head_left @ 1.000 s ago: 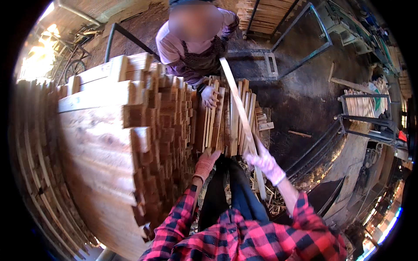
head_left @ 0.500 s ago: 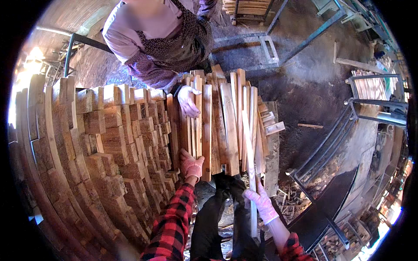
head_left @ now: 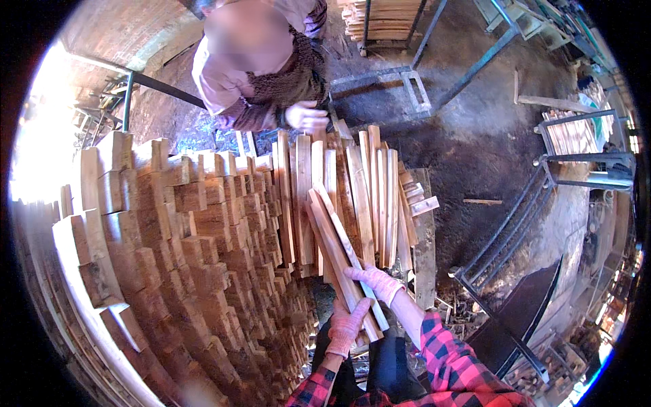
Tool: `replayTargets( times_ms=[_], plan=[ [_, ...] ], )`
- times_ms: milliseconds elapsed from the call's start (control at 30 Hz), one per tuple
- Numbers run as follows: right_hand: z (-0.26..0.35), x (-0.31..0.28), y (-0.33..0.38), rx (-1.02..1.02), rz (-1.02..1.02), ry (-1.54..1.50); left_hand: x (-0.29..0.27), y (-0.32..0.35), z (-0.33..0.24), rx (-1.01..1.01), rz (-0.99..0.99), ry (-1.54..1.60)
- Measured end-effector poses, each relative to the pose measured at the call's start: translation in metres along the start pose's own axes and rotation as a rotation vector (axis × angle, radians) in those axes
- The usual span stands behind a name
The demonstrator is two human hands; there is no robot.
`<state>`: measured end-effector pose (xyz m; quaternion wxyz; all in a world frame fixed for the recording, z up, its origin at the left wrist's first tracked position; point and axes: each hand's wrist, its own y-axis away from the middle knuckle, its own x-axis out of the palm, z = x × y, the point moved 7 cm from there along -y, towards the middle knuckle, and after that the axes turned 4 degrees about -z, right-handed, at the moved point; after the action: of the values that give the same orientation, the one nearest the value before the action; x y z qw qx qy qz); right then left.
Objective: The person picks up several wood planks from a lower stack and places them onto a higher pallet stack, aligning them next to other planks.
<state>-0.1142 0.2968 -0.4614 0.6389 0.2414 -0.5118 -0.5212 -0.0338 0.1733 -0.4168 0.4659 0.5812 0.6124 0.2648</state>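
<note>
Both my gloved hands are together in front of my legs. My left hand point(head_left: 346, 329) is closed around the lower part of brown wooden slats point(head_left: 332, 247), which slant up and away to the left. My right hand point(head_left: 378, 281) is closed on a paler wooden strip point(head_left: 339, 227) lying along their right side. The far ends of these pieces reach over a row of loose wooden strips point(head_left: 383, 203) that lie lengthwise ahead of me. Parts of both hands' fingers are hidden by the wood.
A tall stack of wooden pieces point(head_left: 217, 224) fills the left side. Across from me stands a co-worker, whose hand point(head_left: 306, 117) is above the far ends of the strips. Metal rails point(head_left: 502, 230) and a dark sloping sheet point(head_left: 515, 312) stand at the right; a metal frame point(head_left: 380, 85) lies beyond.
My left hand has left the row's left edge and now holds slats near my body. My right hand has brought its strip left against them. The co-worker's hand has drawn back from the strips.
</note>
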Motion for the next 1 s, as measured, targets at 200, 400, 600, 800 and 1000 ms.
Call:
replayTargets(
  times_ms=[200,400,600,800,1000],
  plan=[
    [0.011,0.028,0.075,-0.070,0.090,-0.162,-0.019,0.073,-0.021,0.142,-0.050,-0.150],
    [0.042,0.058,0.158,-0.302,0.130,-0.085,-0.047,0.064,-0.142,0.273,0.111,0.708],
    [0.169,0.102,0.239,-0.516,0.014,0.296,-0.094,0.148,-0.278,0.522,0.126,0.692],
    [0.303,0.225,0.300,-0.893,0.191,0.605,-0.197,0.222,-0.354,0.843,-0.086,1.042],
    [0.420,0.370,0.299,-1.196,0.248,1.195,-0.309,0.278,-0.331,0.821,-0.334,1.246]
  ],
)
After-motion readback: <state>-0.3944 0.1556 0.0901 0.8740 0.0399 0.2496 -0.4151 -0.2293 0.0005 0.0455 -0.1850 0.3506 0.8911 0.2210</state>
